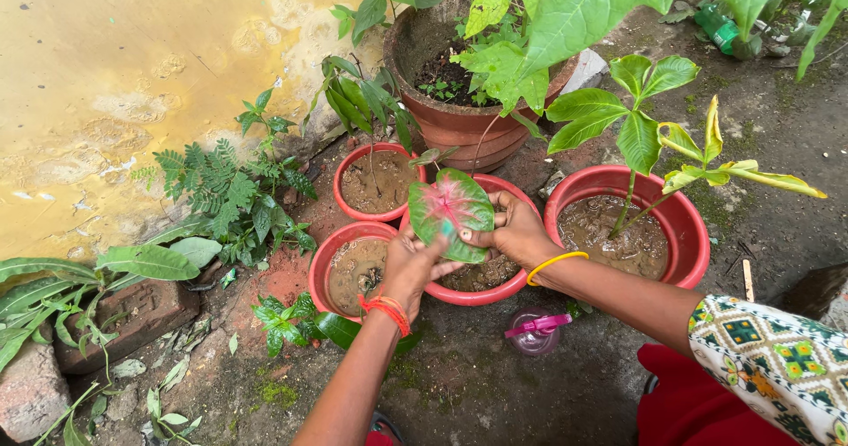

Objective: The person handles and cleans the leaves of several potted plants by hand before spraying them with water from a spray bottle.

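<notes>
Both the left hand point(411, 265) and right hand point(517, 232) grasp a pink-green leaf point(450, 207) above the middle red pot point(477, 294).

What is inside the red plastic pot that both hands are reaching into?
The red plastic pot holds wet brown soil and a green leaf with a pink centre. The left hand, right hand and leaf cover the stem's base.

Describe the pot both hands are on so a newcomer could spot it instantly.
Start at the big terracotta pot by the yellow wall; four red pots sit on the ground in front of it. The red pot is the middle front one, under the left hand and right hand. Only it carries a pink-centred green leaf.
</notes>
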